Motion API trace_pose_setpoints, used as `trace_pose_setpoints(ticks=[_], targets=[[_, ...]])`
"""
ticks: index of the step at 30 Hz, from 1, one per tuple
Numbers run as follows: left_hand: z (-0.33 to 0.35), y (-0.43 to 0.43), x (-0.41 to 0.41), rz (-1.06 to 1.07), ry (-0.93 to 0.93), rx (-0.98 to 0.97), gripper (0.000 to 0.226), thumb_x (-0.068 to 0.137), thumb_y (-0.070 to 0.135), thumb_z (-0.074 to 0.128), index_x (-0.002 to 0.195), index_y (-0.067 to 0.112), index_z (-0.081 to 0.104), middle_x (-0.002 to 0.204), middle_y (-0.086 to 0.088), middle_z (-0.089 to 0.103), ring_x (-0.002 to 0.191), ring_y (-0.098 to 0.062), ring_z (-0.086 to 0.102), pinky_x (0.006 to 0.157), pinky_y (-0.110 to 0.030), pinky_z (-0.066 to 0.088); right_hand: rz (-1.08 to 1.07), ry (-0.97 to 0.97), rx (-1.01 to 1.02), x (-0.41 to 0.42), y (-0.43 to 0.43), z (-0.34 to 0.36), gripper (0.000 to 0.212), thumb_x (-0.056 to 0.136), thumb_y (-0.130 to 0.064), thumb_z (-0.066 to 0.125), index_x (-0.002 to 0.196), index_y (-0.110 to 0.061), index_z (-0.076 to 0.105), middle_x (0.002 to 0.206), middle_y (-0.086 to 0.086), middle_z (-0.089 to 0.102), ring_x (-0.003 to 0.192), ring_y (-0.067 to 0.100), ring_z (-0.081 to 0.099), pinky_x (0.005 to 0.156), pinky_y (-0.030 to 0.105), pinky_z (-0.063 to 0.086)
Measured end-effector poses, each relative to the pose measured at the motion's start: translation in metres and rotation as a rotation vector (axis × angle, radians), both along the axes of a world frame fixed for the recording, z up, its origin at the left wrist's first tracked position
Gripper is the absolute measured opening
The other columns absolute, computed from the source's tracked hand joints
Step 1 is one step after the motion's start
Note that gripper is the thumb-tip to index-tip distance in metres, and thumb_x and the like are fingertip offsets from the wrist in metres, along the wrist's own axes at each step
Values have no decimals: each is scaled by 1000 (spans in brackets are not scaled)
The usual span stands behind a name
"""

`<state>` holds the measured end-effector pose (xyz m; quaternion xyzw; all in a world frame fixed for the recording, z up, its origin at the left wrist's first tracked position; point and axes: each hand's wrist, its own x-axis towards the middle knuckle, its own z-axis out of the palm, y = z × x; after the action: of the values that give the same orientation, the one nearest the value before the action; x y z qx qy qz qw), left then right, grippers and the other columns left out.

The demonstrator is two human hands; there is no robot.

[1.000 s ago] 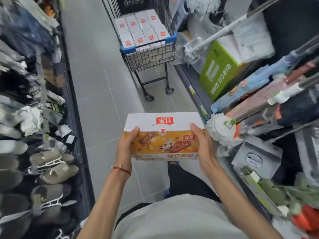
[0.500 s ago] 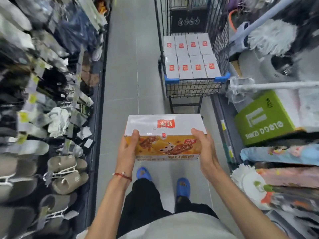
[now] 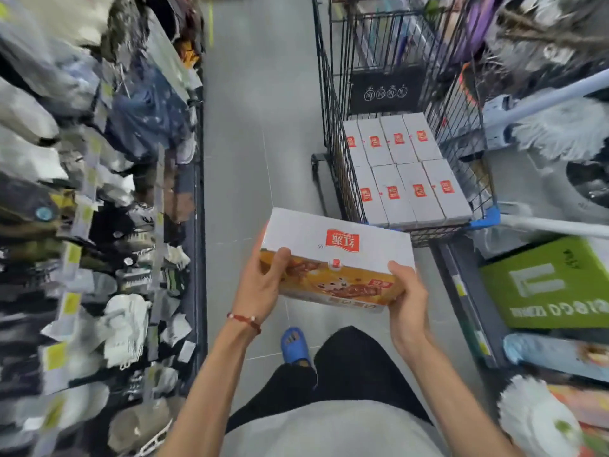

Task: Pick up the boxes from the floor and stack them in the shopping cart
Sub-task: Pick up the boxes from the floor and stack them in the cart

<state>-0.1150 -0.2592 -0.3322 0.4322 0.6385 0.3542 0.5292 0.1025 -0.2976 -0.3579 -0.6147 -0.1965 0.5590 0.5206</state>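
Observation:
I hold a white box [image 3: 336,245] with a red logo and an orange front face at chest height, tilted down to the right. My left hand [image 3: 260,285] grips its left end and my right hand [image 3: 407,298] grips its right end. Just beyond the box stands a black wire shopping cart [image 3: 333,133] with blue corner bumpers. Several identical white boxes [image 3: 405,173] lie flat inside it in two neat rows, filling one layer.
I stand in a narrow grey-tiled aisle [image 3: 257,127]. Racks of hanging slippers and packaged goods [image 3: 99,225] line the left side. On the right are shelves with mops [image 3: 560,127], a green carton [image 3: 547,285] and a white mop handle [image 3: 553,225] crossing by the cart.
I have walked toward the cart, which now stands much closer. The box stays in both hands and has tilted, its right end lower.

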Motion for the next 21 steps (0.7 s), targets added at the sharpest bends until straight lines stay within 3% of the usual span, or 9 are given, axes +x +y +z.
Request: trace_pose_setpoints(ticks=[4, 7, 11, 15, 17, 19, 21], targets=[[2, 72, -14, -70, 2, 11, 66, 87, 53, 50, 144, 19, 45, 115, 8, 68, 96, 4, 65, 67, -3, 49, -69, 9, 4, -21, 53, 0, 58, 83, -43, 61, 136, -19, 60, 120, 5, 75, 108, 21, 72, 82, 32, 53], [-3, 128, -15, -108, -15, 4, 70, 86, 64, 53, 143, 24, 48, 120, 5, 71, 104, -10, 70, 81, -18, 58, -130, 20, -1, -26, 96, -3, 58, 83, -44, 62, 135, -20, 61, 117, 5, 76, 105, 20, 73, 79, 29, 53], [-1, 206, -2, -161, -48, 2, 58, 85, 56, 55, 137, 31, 50, 115, 9, 72, 92, 0, 72, 66, -9, 54, -210, 35, -9, -21, 161, -11, 55, 87, -43, 62, 136, -19, 60, 116, 5, 77, 102, 17, 74, 73, 24, 54], [1, 293, 21, -238, -47, 20, 62, 88, 52, 57, 145, 29, 46, 119, 8, 73, 99, -11, 74, 72, -14, 57, -280, 87, -23, -6, 230, -18, 36, 103, -29, 54, 134, -14, 61, 106, 3, 79, 93, 15, 75, 69, 23, 57], [4, 335, 34, -279, -40, 42, 63, 89, 51, 58, 147, 27, 45, 122, 5, 71, 102, -13, 73, 74, -16, 58, -329, 104, -25, 1, 261, -18, 39, 102, -29, 55, 137, -10, 59, 98, 1, 80, 88, 12, 76, 68, 21, 57], [11, 374, 48, -308, -25, 65, 62, 89, 49, 58, 146, 29, 46, 122, 5, 70, 100, -7, 72, 70, -12, 55, -369, 101, -32, 9, 292, -16, 44, 99, -33, 60, 135, -8, 57, 90, -2, 78, 85, 10, 75, 72, 24, 54], [18, 410, 62, -349, -27, 83, 60, 90, 49, 57, 147, 35, 45, 120, 10, 69, 99, -2, 70, 67, -8, 53, -408, 96, -31, 17, 320, -15, 46, 93, -39, 65, 130, -12, 57, 94, -1, 78, 92, 13, 75, 80, 30, 51]])
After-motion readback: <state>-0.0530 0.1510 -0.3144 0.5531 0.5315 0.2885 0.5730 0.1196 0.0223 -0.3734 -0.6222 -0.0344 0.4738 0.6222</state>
